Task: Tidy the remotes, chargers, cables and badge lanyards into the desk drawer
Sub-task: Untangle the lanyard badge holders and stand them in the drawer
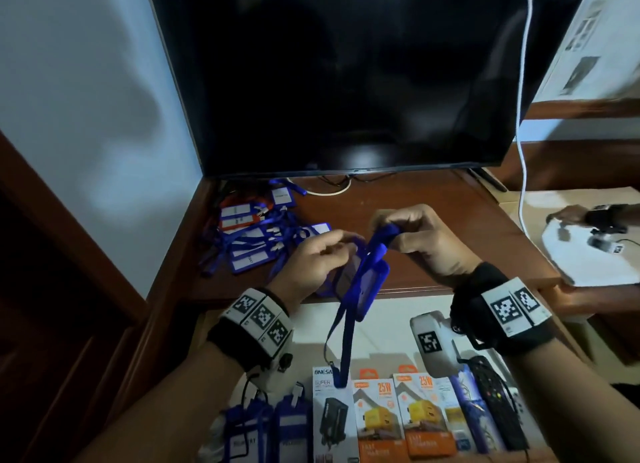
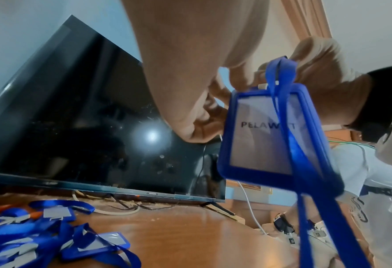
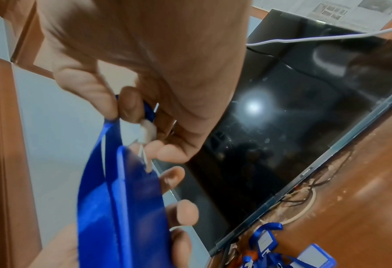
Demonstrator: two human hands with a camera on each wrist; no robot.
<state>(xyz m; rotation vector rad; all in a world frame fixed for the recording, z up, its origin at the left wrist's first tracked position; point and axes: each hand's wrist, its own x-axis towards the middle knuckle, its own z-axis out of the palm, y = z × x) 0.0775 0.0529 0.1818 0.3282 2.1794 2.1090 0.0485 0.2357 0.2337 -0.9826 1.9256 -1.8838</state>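
Note:
Both my hands hold one blue badge holder [image 1: 360, 282] with a blue lanyard strap [image 1: 346, 345] above the desk's front edge. My left hand [image 1: 322, 255] grips the holder's upper edge from the left. My right hand [image 1: 401, 230] pinches the strap near its white clip [image 3: 148, 130]. The strap hangs down over the open drawer [image 1: 384, 334]. In the left wrist view the badge holder [image 2: 266, 134] shows a card reading PELAWAT. A heap of blue and orange badge lanyards [image 1: 256, 234] lies on the desk at the left.
A large dark TV [image 1: 346, 75] stands at the back of the brown desk [image 1: 433, 203]. The drawer holds boxed chargers [image 1: 381, 417], a black remote [image 1: 495, 403] and blue badge holders [image 1: 270, 431]. Another person's hand [image 1: 568, 217] rests on a white sheet at the right. A white cable [image 1: 523, 116] hangs down.

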